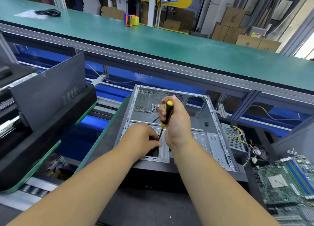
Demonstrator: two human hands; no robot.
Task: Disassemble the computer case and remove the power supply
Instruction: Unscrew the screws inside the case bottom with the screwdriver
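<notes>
An open grey computer case (212, 124) lies on its side on the dark work mat, its inside mostly bare metal. My right hand (178, 124) grips a yellow and black screwdriver (167, 114) held nearly upright, tip down at the drive bay bracket near the case's front. My left hand (144, 137) rests on that bracket with thumb and fingers pinched around the screwdriver's shaft close to the tip. A grey power supply (233, 139) with yellow and black cables lies outside the case, just to its right.
A green motherboard (288, 180) lies at the right near the front. A dark side panel (49, 91) leans upright at the left over black trays. A green conveyor belt (153, 39) runs behind, carrying an orange tape dispenser (131, 19) and a black cable bundle (49, 12).
</notes>
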